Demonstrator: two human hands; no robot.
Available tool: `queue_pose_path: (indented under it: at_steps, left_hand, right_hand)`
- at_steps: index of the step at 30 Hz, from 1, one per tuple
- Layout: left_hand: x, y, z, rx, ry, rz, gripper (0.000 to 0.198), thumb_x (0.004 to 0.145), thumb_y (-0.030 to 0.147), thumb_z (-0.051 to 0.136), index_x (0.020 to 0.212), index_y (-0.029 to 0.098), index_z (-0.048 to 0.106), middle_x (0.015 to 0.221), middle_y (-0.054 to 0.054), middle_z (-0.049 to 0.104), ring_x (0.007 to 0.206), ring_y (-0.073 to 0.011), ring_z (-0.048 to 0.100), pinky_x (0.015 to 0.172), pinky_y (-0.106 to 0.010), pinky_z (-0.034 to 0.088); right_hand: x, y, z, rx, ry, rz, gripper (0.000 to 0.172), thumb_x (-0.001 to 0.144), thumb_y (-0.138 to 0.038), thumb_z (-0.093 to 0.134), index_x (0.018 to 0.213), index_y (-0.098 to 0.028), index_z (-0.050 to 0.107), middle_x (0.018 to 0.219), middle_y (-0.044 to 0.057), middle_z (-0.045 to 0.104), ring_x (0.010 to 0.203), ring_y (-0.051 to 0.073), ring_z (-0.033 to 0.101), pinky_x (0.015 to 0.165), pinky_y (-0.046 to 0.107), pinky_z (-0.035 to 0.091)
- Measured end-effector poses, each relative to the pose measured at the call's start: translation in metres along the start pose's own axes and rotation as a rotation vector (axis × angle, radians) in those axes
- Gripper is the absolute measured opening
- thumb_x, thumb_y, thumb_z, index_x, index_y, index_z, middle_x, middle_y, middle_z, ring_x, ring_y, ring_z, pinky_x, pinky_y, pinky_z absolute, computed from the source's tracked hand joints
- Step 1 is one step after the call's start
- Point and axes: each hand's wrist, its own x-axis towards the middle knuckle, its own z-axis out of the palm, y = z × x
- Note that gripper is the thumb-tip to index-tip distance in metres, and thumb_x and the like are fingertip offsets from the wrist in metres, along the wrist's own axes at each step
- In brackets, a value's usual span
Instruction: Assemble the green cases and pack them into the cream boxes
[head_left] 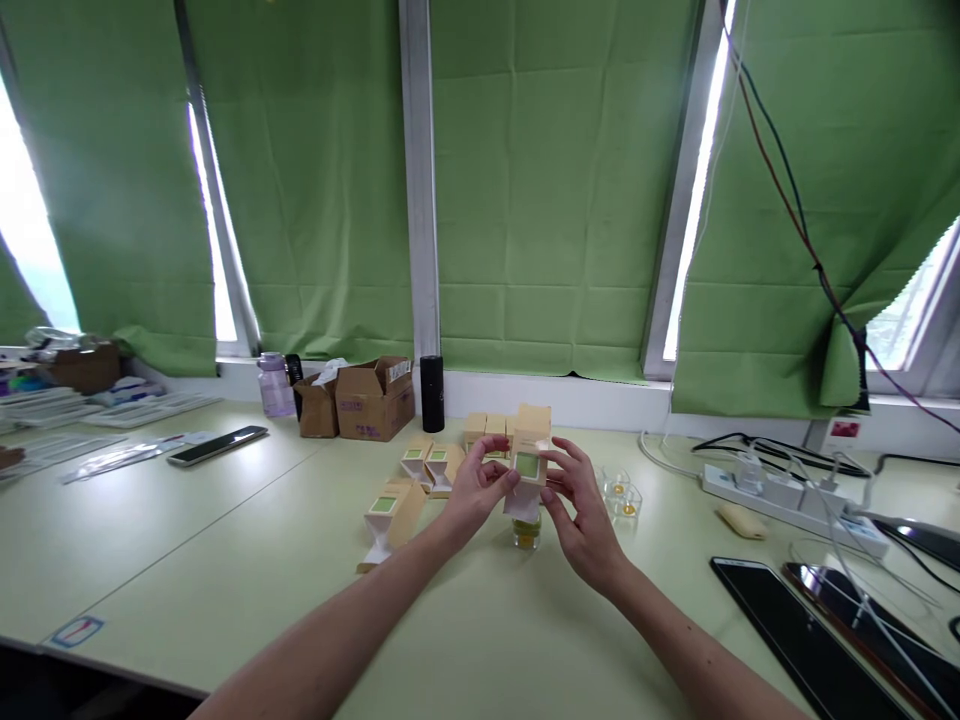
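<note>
Between my hands a small beige cardboard box (534,425) with a green window is held up, its lower white flap hanging open. My left hand (480,490) pinches the box's left side between thumb and fingers. On the opposite side, the fingers and thumb of my right hand (581,515) close on its right edge. Just below the flap a small glass jar (526,536) with yellow contents stands on the table, its top partly hidden. Left of my hands lies a similar box (405,507) with an opened flap. Two more open boxes (444,462) sit behind it.
Several beige boxes (475,428) stand behind my hands. Clear glass jars (627,500) are on the right. Farther right lie a power strip (795,505) with cables and a black tablet (772,630). Brown cartons (375,402) and a black cylinder (432,393) stand at the back.
</note>
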Motion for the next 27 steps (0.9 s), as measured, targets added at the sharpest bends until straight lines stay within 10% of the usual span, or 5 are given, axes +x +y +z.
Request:
queue_pose_path:
  at_steps: [27]
  left_hand:
    - [-0.006,-0.011,-0.002,0.227,-0.034,0.225,0.041,0.087,0.029,0.078,0.125,0.029,0.063,0.145,-0.010,0.041,0.097,-0.0165,0.068,0.090,-0.034,0.056]
  right_hand:
    - [0.005,-0.001,-0.005,0.164,0.020,0.148,0.035,0.102,-0.047,0.055,0.133,-0.035,0.065,0.134,0.007,0.043,0.092,0.017,0.067,0.083,0.037,0.061]
